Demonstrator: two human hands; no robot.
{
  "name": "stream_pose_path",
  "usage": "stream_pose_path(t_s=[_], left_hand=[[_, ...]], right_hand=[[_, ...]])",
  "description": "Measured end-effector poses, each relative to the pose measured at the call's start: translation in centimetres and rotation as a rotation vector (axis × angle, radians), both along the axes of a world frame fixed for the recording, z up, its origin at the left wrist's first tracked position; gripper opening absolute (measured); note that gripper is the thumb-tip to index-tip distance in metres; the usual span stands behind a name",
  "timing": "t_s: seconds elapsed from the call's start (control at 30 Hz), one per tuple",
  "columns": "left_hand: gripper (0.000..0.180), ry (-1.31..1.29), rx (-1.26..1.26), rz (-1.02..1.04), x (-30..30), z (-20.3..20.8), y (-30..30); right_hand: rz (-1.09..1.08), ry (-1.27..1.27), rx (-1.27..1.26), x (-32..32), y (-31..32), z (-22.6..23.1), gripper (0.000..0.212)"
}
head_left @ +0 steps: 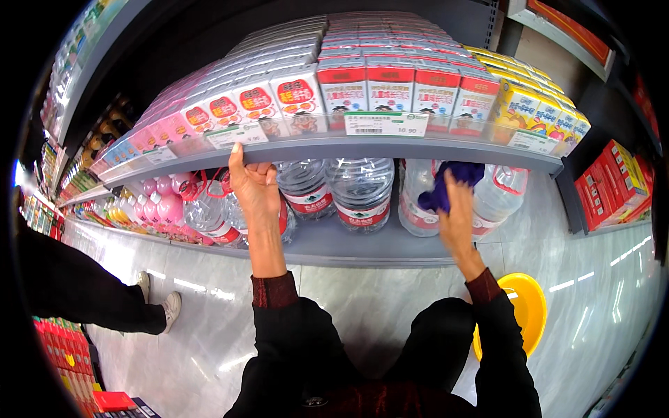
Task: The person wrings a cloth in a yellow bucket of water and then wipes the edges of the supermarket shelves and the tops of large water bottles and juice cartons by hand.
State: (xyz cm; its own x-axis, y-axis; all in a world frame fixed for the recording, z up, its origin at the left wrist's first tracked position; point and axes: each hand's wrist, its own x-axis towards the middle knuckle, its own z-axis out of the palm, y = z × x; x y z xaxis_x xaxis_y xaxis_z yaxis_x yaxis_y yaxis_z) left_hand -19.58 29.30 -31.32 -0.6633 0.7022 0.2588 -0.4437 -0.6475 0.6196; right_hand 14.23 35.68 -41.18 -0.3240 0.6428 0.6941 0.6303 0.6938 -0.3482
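My left hand grips the front edge of the upper grey shelf, fingers curled over its lip. My right hand holds a dark blue cloth pressed against a large clear water bottle on the lower shelf. More big water bottles with red and white labels stand between my two hands. Rows of red and white drink cartons fill the upper shelf above.
Yellow cartons sit at the upper shelf's right end, pink cartons at its left. Pink bottles stand on the lower shelf at left. A yellow basin lies on the pale floor. Another person's legs and shoes stand left.
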Motion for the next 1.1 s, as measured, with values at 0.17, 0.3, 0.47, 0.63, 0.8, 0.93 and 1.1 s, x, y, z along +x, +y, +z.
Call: stream_pose_path(t_s=[0.17, 0.3, 0.47, 0.63, 0.8, 0.93, 1.1], left_hand=[[0.028, -0.012, -0.016, -0.005, -0.1, 0.2, 0.2], [0.028, -0.008, -0.031, 0.000, 0.3, 0.3, 0.4], [0.028, -0.003, -0.024, -0.010, -0.2, 0.0, 0.1], [0.029, -0.011, -0.027, 0.011, -0.2, 0.1, -0.1], [0.031, -0.012, -0.029, -0.018, 0.2, 0.0, 0.6], [0.042, 0.046, -0.079, -0.004, -0.7, -0.7, -0.6], [0.082, 0.433, -0.349, -0.478, 0.8, -4.5, -3.2]], right_hand=[[0.358, 0.201, -0.261, -6.3, -0.2, 1.4, 0.067], [0.236, 0.197, -0.390, -12.5, 3.3, 4.6, 0.049], [0.118, -0.114, -0.294, -17.0, 4.0, 4.3, 0.042], [0.154, -0.279, 0.038, -13.6, 0.6, 1.5, 0.067], [0.377, -0.546, 0.181, -8.3, 0.4, -4.3, 0.066], [0.666, -0.254, -0.525, -7.7, -2.1, -1.6, 0.059], [0.950, 0.955, -1.346, -8.0, -3.2, 3.0, 0.044]])
